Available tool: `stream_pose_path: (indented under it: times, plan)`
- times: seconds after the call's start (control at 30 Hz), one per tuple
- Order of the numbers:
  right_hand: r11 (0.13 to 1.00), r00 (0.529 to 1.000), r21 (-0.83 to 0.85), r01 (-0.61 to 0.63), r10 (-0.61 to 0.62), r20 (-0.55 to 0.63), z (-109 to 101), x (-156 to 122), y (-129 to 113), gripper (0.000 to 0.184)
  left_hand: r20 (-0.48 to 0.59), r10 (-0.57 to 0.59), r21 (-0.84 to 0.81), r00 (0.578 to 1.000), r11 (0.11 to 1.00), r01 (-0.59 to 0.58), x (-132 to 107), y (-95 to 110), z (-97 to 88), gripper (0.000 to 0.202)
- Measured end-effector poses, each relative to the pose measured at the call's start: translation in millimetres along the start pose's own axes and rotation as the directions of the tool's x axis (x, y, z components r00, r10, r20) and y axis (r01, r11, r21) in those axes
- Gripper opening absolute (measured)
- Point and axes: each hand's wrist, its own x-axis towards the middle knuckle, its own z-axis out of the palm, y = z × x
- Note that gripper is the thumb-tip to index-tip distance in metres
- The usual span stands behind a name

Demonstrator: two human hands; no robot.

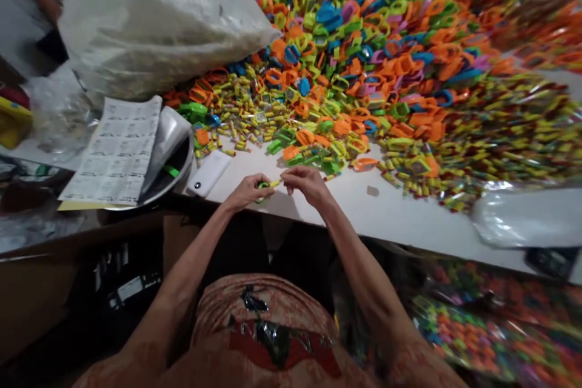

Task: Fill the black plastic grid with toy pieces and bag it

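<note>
My left hand pinches a small green plastic piece at the near edge of the white table. My right hand is closed on a small yellow stick that meets the green piece between the two hands. Just beyond my hands lies a huge heap of orange, green, blue and pink plastic pieces. Small yellow sticks are strewn along the heap's near side.
A white phone lies left of my hands. A metal bowl holds printed paper sheets. A large clear plastic bag stands behind. Another clear bag lies right. Bags of coloured pieces sit below the table.
</note>
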Motion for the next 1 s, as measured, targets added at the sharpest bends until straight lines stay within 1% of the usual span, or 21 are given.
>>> stream_pose_path:
  times: [0.1,0.2,0.37,0.5,0.67,0.77,0.83,0.9,1.0]
  plan:
    - [0.997,0.998,0.05,-0.058,0.059,-0.009,0.2,0.8,0.1,0.029,-0.009,0.021,0.015,1.0,1.0,-0.021,0.3,-0.8,-1.6,0.053]
    - [0.994,0.996,0.062,-0.093,0.093,0.0,-0.5,0.8,2.0,0.035,-0.003,0.025,0.023,1.0,0.999,-0.025,0.5,-2.0,-0.7,0.048]
    - [0.992,0.993,0.045,-0.117,0.116,0.03,-3.3,0.2,4.8,0.035,0.003,0.013,-0.01,1.0,1.0,-0.013,-0.8,-0.8,0.9,0.05]
    - [0.999,0.998,-0.02,-0.038,0.039,0.047,-3.0,-0.6,0.2,0.033,0.028,-0.005,-0.02,1.0,1.0,0.005,-1.2,0.7,-0.7,0.052]
    - [0.986,0.996,-0.153,0.061,-0.051,0.067,0.8,-5.7,-9.3,0.029,0.055,0.021,-0.026,0.998,0.999,-0.019,-3.0,-0.6,-1.7,0.05]
    - [0.969,0.995,-0.229,0.097,-0.086,0.058,2.5,-10.6,-9.3,0.027,0.053,0.038,0.056,0.998,0.998,-0.041,-3.6,-3.3,-2.7,0.047]
    - [0.964,0.995,-0.247,0.101,-0.095,0.033,3.5,-12.7,-7.0,0.028,0.05,0.071,0.131,0.996,0.988,-0.077,-2.7,-5.1,-3.9,0.044]
    - [0.966,0.995,-0.241,0.092,-0.095,0.0,4.3,-12.9,-4.4,0.031,0.047,0.132,0.2,0.99,0.97,-0.139,0.3,-6.3,-4.8,0.039]
    - [0.965,0.995,-0.25,0.083,-0.094,-0.032,3.9,-9.9,-1.9,0.035,0.041,0.24,0.29,0.97,0.926,-0.241,9.2,-7.0,-4.5,0.037]
